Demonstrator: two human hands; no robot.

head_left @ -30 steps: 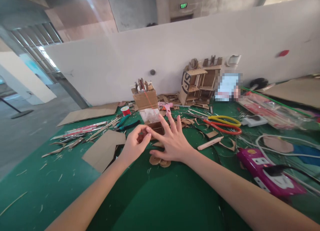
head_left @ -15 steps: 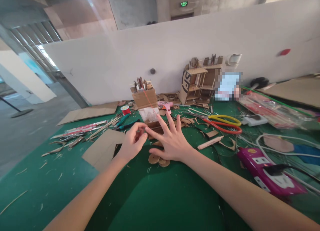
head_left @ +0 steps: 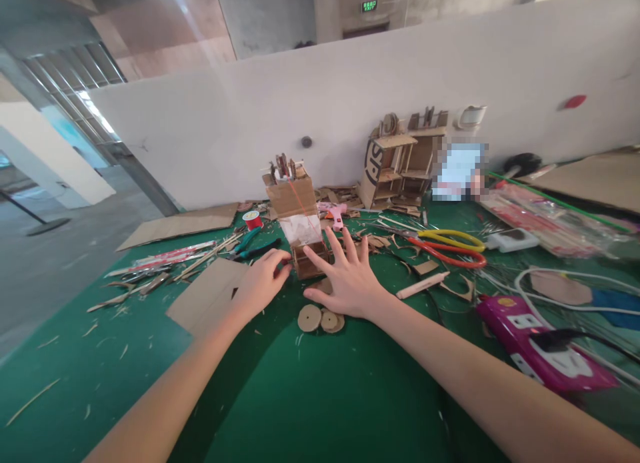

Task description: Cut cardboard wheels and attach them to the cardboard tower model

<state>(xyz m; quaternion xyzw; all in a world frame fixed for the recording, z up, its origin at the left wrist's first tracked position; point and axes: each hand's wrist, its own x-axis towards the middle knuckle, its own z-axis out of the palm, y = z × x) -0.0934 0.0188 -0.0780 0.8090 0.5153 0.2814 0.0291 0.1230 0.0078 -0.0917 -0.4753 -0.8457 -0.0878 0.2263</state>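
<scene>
A small cardboard tower model [head_left: 299, 213] stands on the green table [head_left: 320, 396], with a red thread running down its front. My left hand [head_left: 261, 286] is closed, its fingertips pinched at the left of the model's base. Whatever they hold is too small to make out. My right hand [head_left: 347, 276] lies with fingers spread, the fingertips against the right of the base. Three round cardboard discs [head_left: 320, 319] lie just in front of my right hand.
Flat cardboard sheets [head_left: 205, 299] lie left, with pliers [head_left: 253, 244] and a red thread spool [head_left: 252, 220]. Yellow-and-red scissors [head_left: 447, 246], a pink glue gun [head_left: 334, 213], a purple power strip [head_left: 543, 353] with cables and a cardboard shelf model [head_left: 400, 166] are to the right.
Both hands have moved forward to the model's base. My left hand dropped lower, and the discs in front of my right hand are now uncovered.
</scene>
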